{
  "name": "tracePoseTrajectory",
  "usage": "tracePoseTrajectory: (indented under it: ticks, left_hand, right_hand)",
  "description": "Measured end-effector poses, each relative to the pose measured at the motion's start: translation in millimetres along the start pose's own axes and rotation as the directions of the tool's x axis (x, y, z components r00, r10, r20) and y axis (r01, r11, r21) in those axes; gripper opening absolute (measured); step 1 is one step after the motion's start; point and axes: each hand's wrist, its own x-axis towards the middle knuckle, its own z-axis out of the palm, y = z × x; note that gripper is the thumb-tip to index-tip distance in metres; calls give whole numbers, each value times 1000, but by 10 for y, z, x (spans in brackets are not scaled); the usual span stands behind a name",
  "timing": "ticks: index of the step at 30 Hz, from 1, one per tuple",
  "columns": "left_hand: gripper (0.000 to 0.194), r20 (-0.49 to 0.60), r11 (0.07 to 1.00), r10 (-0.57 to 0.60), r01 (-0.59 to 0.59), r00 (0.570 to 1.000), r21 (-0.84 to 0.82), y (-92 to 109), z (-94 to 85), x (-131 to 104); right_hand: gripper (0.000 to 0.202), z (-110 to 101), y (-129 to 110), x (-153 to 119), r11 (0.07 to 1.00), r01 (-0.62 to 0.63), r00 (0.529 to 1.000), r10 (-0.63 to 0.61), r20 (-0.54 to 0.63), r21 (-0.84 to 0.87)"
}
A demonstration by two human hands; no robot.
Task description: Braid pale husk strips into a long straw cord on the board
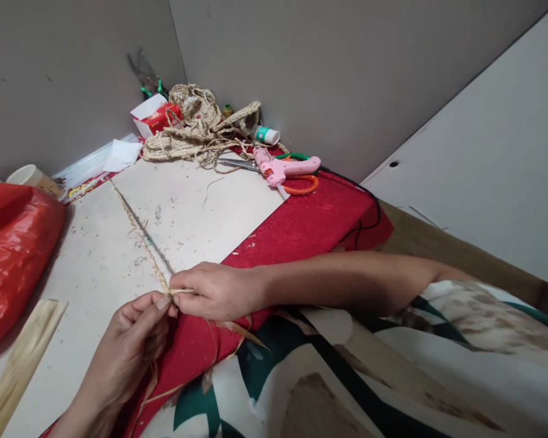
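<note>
A thin braided straw cord [139, 230] stretches over the pale board from its far left part to my hands near the front edge. My left hand [134, 331] pinches the near end of the cord between thumb and forefinger. Right beside it, my right hand [221, 291] is closed on a pale straw strand [182, 291] at the same spot. Loose strands [244, 334] hang below the hands over the red cloth and my patterned clothing. The fingertips cover the exact place where strand and braid meet.
At the back lie coiled braided cords [182, 143], a red box [162, 118], a pink glue gun [281, 165] and orange-handled scissors [304, 185]. A red plastic bag [16, 255], a paper cup [34, 179] and flat straw leaves [25, 365] are on the left. Grey walls close off the back.
</note>
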Motion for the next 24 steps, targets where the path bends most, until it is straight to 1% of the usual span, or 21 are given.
tracePoseTrajectory:
  ticks: [3, 7, 12, 15, 17, 20, 24]
  left_hand:
    - [30, 4, 1000, -3, 2, 1000, 24, -9, 6, 8]
    - [31, -17, 999, 2, -1, 1000, 32, -33, 8, 17]
    - [32, -81, 998, -3, 8, 997, 60, -51, 30, 19]
    - [34, -102, 997, 5, 2, 995, 74, -53, 62, 17]
    - [35, -111, 996, 17, -7, 994, 91, -59, 75, 21]
    - [35, -123, 995, 37, -25, 992, 98, -84, 69, 34]
    - [32, -153, 996, 77, -70, 985, 53, -128, 46, 48]
  right_hand:
    - [23, -1, -25, -11, 998, 1, 1000, -2, -18, -65]
    - [23, 3, -70, -20, 975, -45, 999, 40, -26, -217]
    - [29, -19, -141, -49, 913, -84, 995, 96, 10, -398]
    - [33, -86, -187, -86, 869, -93, 992, 124, 33, -486]
    - [34, -131, -224, -111, 832, -105, 990, 139, 21, -544]
    - [33, -132, -291, -134, 818, -108, 991, 137, 9, -565]
    - [33, 30, -361, -146, 866, -92, 993, 116, 20, -491]
